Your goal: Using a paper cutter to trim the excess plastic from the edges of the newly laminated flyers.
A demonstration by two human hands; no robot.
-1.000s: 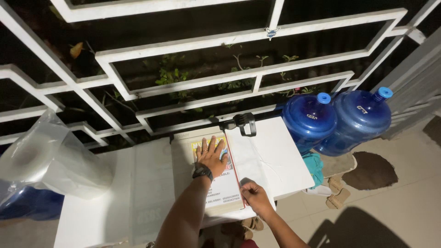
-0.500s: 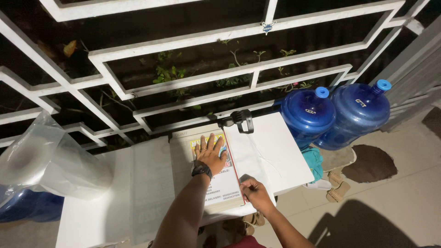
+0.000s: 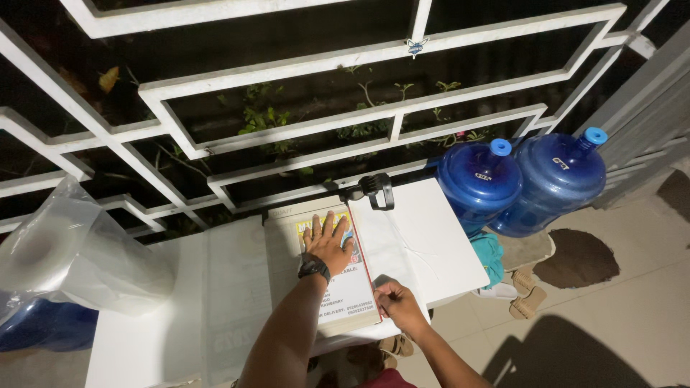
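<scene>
Clearly the left hand (image 3: 328, 244) lies flat with fingers spread wide on a printed sheet (image 3: 338, 284), yellow and red at its top, to keep it steady on the white table (image 3: 431, 244). The right hand (image 3: 394, 302) pinches the sheet's red right edge near the lower corner, while two blue water jugs (image 3: 525, 179) stand beside the table.

left hand (image 3: 327, 244) on poster (image 3: 338, 276); poster on table (image 3: 431, 244); jugs (image 3: 525, 179) right of table; roll (image 3: 68, 251) left

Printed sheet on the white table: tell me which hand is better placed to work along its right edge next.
Right. The right hand is already pinched at the printed sheet's lower right edge, while the left hand lies flat on its upper half, probably better left pinning it to the white table.
</scene>
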